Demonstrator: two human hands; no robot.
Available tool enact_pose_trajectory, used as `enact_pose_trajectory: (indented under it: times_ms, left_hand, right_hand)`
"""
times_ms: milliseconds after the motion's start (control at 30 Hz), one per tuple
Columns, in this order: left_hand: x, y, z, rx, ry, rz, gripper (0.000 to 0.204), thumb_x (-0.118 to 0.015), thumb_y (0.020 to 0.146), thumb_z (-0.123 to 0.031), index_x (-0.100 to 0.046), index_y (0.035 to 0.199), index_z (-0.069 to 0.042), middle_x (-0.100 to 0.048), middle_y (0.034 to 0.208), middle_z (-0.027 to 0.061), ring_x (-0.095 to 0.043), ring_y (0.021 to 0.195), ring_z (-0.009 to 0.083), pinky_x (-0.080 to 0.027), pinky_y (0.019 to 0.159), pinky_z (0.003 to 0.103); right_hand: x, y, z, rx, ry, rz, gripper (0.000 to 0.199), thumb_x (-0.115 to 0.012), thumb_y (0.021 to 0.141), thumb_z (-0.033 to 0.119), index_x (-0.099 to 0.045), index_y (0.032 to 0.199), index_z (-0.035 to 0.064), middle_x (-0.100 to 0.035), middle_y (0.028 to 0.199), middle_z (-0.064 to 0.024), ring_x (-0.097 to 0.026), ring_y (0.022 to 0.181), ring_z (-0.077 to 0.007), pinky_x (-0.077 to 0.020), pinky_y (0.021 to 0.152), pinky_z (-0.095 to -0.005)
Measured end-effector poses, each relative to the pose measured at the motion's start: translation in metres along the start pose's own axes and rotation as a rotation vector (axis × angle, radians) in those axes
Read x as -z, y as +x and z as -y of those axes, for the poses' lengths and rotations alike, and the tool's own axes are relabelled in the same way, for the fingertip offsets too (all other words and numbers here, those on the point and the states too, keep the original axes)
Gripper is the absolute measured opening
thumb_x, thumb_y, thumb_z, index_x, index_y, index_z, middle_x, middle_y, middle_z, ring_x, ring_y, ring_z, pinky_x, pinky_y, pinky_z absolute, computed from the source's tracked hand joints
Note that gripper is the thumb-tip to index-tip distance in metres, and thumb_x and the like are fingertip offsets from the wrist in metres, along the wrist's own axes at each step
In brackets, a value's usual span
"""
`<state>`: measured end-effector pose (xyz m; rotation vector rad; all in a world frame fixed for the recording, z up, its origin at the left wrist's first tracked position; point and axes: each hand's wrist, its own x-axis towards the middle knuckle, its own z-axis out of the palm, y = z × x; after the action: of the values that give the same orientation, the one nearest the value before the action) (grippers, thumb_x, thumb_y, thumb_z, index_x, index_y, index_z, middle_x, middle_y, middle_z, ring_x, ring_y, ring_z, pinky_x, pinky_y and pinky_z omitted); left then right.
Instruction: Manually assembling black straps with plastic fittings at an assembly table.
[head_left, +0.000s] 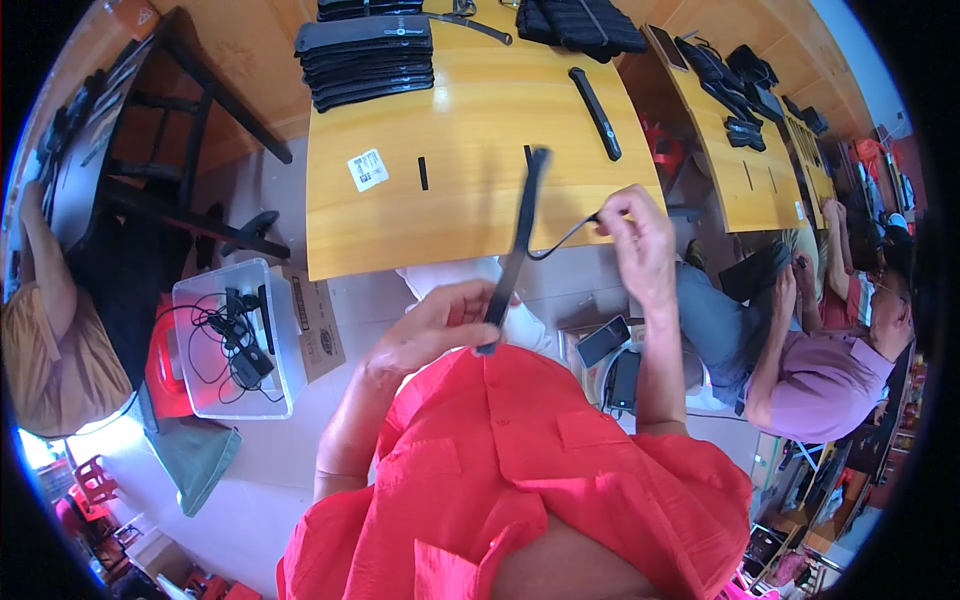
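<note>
A long black strap (521, 230) rises in front of my body, its upper end blurred above the near edge of the yellow table (390, 235). Its lower end is gripped in my left hand (440, 318), thumb against fingers. From the strap's middle a thin dark band (562, 242) curves off to the right. My right hand (642, 245) pinches the tip of that band between thumb and fingers. Another black strap (596, 113) lies flat on the table, farther off at the right. Whether the band is sewn to the strap I cannot tell.
Folded black straps form a stack (365, 65) at the table's far left, with a black bundle (580, 25) at far right. A white label (368, 170) lies nearer. Left below stands a clear bin (285, 375) of cables. People sit at tables on both sides.
</note>
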<state>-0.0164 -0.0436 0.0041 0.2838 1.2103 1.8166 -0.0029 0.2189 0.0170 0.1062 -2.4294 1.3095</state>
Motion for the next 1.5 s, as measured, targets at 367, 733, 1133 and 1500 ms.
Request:
enact_pose_trajectory:
  times_ms: [367,733,1133,1500]
  left_hand:
    - [0.081,-0.085,0.023,0.214,0.14,0.24,0.05,-0.053,0.085,-0.028,-0.049,0.119,0.008,-0.053,0.083,0.0045,-0.047,0.071,0.0111,-0.038,0.062,0.024]
    - [0.111,-0.047,0.029,-0.177,-0.131,-0.616,0.038,-0.044,0.095,-0.022,-0.046,0.124,0.002,-0.056,0.08,0.0031,-0.058,0.067,0.0128,-0.047,0.064,0.023]
    - [0.114,0.007,0.052,-0.184,0.5,-1.116,0.022,-0.045,0.093,-0.012,-0.049,0.107,0.003,-0.057,0.082,0.0105,-0.06,0.055,0.017,-0.048,0.042,0.027]
    - [0.045,0.034,-0.001,-0.564,0.808,-0.937,0.05,-0.068,0.077,-0.013,-0.049,0.121,0.0,-0.054,0.11,0.0129,-0.056,0.096,0.0244,-0.044,0.084,0.034]
  right_hand:
    - [0.134,0.017,-0.063,-0.165,-0.411,-0.348,0.015,-0.046,0.095,0.013,-0.053,0.094,0.0002,-0.055,0.074,-0.0055,-0.06,0.066,-0.0119,-0.0527,0.06,-0.0257]
    - [0.113,-0.001,-0.009,-0.077,-0.063,-0.289,0.011,-0.053,0.091,0.008,-0.057,0.096,-0.0001,-0.059,0.071,-0.0031,-0.06,0.064,-0.0097,-0.048,0.06,-0.0211]
    - [0.089,-0.01,-0.013,-0.219,0.243,-0.178,0.012,-0.061,0.084,0.001,-0.058,0.095,-0.0031,-0.062,0.083,-0.0057,-0.062,0.075,-0.0117,-0.0536,0.071,-0.0249]
    - [0.031,0.007,0.018,-0.17,0.521,0.071,0.017,-0.058,0.078,-0.009,-0.058,0.094,-0.0041,-0.061,0.083,-0.0072,-0.063,0.076,-0.013,-0.053,0.071,-0.0238]
